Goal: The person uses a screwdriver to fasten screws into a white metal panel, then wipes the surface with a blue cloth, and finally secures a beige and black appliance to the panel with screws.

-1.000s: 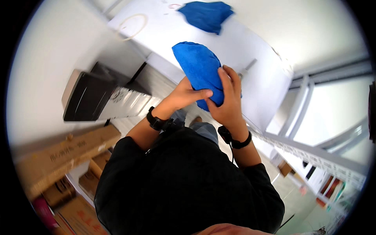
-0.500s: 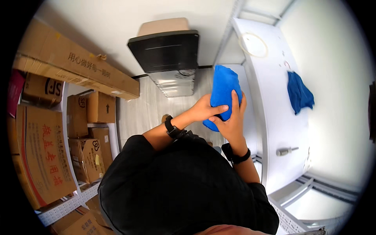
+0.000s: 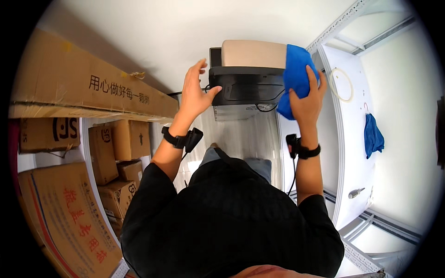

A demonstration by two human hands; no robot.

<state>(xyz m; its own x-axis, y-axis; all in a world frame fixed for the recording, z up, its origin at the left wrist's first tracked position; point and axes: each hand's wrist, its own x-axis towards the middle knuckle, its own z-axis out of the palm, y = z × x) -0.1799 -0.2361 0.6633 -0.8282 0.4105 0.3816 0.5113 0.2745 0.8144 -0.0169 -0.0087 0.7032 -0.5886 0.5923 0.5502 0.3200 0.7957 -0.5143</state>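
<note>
A folded blue cloth is in my right hand, thumb and fingers bent round it. It lies against the right end of a black flat-panelled object and a beige block behind the panel. My left hand is at the panel's left edge, fingers apart and holding nothing. Its thumb reaches over the panel's corner; whether it touches I cannot tell. Below the panel shows a silvery box-like part, with a dark cable looping out near its right end.
Cardboard boxes fill the shelving on the left, with a long carton on top. A white shelf board on the right bears a pale ring, another blue cloth and a grey-handled tool.
My hands have parted. The right one has carried the blue cloth forward and right to the panel's end; the left has let go of it and moved to the panel's left edge.
</note>
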